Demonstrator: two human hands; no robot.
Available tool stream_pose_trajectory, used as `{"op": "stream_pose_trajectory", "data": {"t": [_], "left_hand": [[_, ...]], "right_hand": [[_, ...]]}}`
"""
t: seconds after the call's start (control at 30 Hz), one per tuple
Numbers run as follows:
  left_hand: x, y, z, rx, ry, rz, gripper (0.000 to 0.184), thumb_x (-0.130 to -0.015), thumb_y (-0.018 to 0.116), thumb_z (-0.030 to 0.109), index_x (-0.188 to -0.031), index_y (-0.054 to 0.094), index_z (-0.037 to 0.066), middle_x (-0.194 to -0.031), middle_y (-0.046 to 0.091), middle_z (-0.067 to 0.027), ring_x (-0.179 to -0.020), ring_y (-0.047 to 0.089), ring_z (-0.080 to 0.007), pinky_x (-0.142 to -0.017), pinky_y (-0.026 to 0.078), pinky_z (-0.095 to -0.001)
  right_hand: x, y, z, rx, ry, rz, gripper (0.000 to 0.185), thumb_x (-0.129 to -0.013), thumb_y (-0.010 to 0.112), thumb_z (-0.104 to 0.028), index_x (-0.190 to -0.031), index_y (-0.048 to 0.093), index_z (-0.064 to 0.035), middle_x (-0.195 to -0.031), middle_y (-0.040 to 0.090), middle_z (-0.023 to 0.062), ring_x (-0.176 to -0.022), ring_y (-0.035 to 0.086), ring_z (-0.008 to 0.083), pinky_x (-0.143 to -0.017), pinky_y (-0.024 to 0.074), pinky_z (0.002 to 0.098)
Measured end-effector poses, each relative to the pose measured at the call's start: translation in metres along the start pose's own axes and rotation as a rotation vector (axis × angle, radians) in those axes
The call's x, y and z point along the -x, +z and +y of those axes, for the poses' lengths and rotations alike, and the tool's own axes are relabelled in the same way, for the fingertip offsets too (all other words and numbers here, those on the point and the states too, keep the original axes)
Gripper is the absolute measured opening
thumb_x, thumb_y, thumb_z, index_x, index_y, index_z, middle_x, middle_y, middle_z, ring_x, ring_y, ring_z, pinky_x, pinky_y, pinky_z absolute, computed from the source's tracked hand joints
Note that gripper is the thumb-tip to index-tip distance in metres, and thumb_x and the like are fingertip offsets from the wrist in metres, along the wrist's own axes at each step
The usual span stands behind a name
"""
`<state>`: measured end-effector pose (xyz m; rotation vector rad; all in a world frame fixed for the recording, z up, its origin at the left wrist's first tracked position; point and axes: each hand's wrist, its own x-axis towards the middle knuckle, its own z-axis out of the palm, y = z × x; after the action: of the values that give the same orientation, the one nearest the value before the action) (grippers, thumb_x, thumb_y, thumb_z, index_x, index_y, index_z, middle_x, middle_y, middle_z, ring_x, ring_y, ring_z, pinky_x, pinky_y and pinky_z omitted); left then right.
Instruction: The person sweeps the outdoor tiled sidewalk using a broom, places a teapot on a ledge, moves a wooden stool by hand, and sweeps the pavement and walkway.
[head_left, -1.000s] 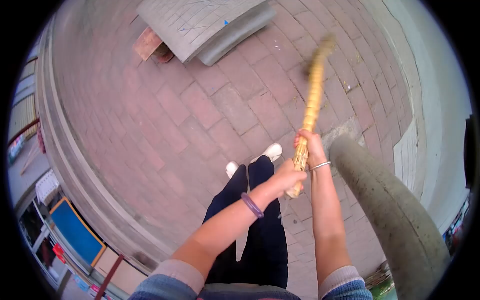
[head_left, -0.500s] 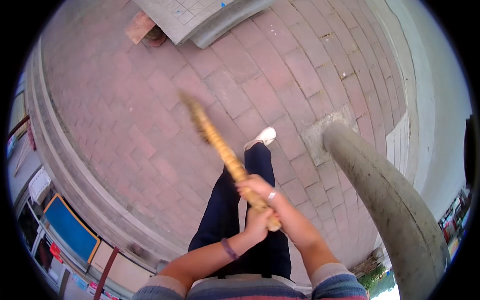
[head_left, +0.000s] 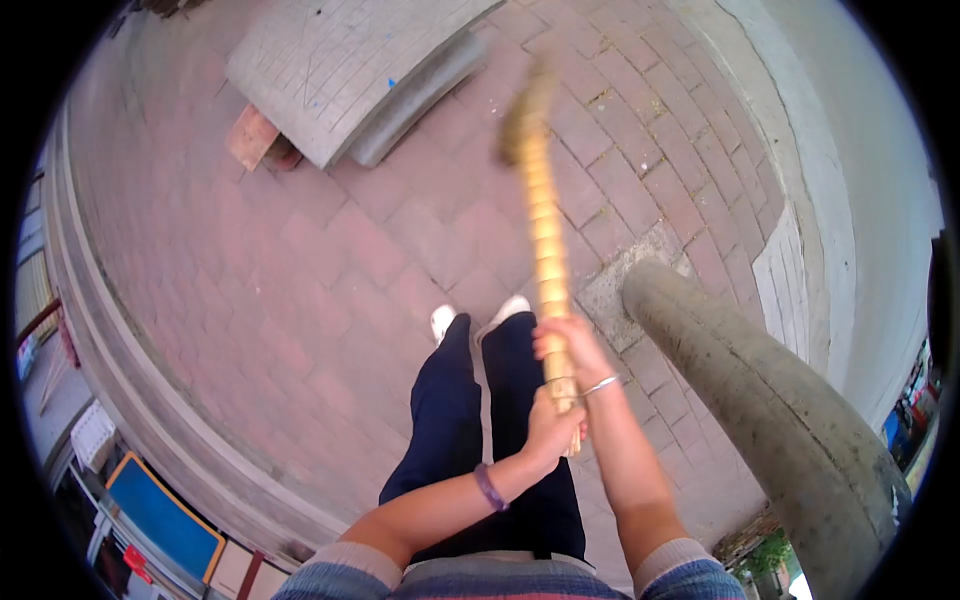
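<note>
A long yellow ridged handle [head_left: 545,230] stretches away from me, with a blurred brown head at its far end above the brick paving. My left hand [head_left: 552,428], below a purple bracelet, is closed round the handle's near end. Just farther up, my right hand [head_left: 570,345], with a silver bangle at the wrist, also wraps round it. Whether the far end touches the ground cannot be made out.
A grey stone slab [head_left: 340,70] rests near a reddish block [head_left: 252,137] at the upper left. A thick grey pillar [head_left: 760,400] stands close on the right, beside a pale wall [head_left: 850,180]. A ledge runs along the left, with a blue board [head_left: 165,515] beyond it.
The handle swung from the right to the left and back, and its far end now points up the view. Both hands have kept hold of it. The camera view has shifted.
</note>
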<state>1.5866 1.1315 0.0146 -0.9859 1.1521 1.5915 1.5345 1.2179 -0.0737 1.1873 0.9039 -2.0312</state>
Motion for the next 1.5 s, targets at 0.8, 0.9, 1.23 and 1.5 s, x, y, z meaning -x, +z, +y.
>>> {"op": "stream_pose_trajectory", "data": {"t": [0.8, 0.9, 1.23, 1.5], "left_hand": [[-0.163, 0.089, 0.222, 0.020, -0.142, -0.201, 0.013, -0.077, 0.048, -0.001, -0.091, 0.047, -0.001, -0.068, 0.054, -0.0083, -0.056, 0.057, -0.0167, -0.052, 0.050, -0.0288], [-0.214, 0.132, 0.266, -0.068, -0.184, -0.255, 0.015, -0.078, 0.051, 0.001, -0.091, 0.045, -0.002, -0.067, 0.054, -0.0077, -0.055, 0.057, -0.0164, -0.050, 0.050, -0.0277], [-0.224, 0.243, 0.294, 0.151, 0.003, -0.140, 0.026, -0.076, 0.048, -0.002, -0.100, 0.041, 0.003, -0.074, 0.051, -0.0073, -0.060, 0.055, -0.0166, -0.052, 0.048, -0.0288], [-0.279, 0.263, 0.400, 0.099, -0.150, -0.134, 0.015, -0.077, 0.052, 0.004, -0.089, 0.044, -0.001, -0.069, 0.051, -0.0080, -0.057, 0.055, -0.0169, -0.051, 0.049, -0.0281]], "right_hand": [[-0.174, 0.010, -0.207, -0.022, 0.205, -0.057, 0.019, -0.077, 0.063, -0.014, -0.078, 0.055, 0.0028, -0.061, 0.056, 0.0091, -0.050, 0.055, 0.0172, -0.045, 0.0463, 0.0275], [-0.188, -0.014, -0.278, -0.170, 0.001, 0.136, 0.015, -0.080, 0.059, -0.014, -0.077, 0.054, 0.0001, -0.059, 0.055, 0.0082, -0.047, 0.054, 0.0167, -0.042, 0.0454, 0.0292], [-0.187, -0.031, -0.405, 0.096, 0.098, -0.066, 0.020, -0.078, 0.060, -0.010, -0.089, 0.049, 0.0028, -0.063, 0.054, 0.0078, -0.047, 0.053, 0.0157, -0.041, 0.0454, 0.0284], [-0.249, -0.027, -0.491, 0.179, -0.053, 0.120, 0.017, -0.076, 0.061, -0.011, -0.079, 0.053, 0.0036, -0.060, 0.055, 0.0083, -0.047, 0.055, 0.0165, -0.040, 0.0443, 0.0298]]}}
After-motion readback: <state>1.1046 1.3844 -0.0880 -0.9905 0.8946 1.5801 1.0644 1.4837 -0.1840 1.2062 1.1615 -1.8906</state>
